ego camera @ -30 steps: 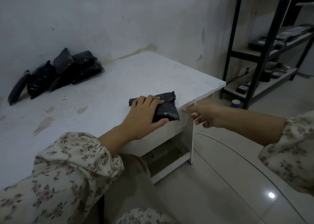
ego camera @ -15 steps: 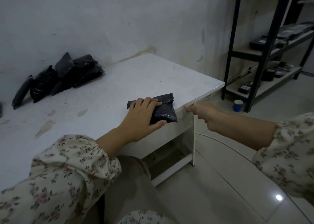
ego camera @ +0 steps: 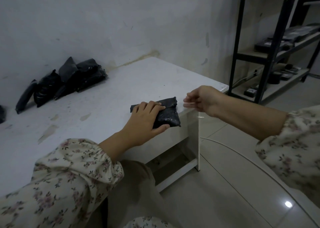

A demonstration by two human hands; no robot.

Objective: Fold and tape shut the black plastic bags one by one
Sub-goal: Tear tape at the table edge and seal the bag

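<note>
Bag (ego camera: 167, 117) under left fingers (ego camera: 152, 106) — right fingers (ego camera: 189, 98) beside, pinching tape (ego camera: 190, 103)

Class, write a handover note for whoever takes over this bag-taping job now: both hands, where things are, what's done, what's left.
Left hand holds the folded black plastic bag down at the white table's near right corner.
Right hand pinches a clear tape strip beside the bag, not yet on it.
Done: this bag is folded. Left: tape it shut.
A pile of black plastic bags lies back left by the wall; taped or not, cannot tell.
</note>
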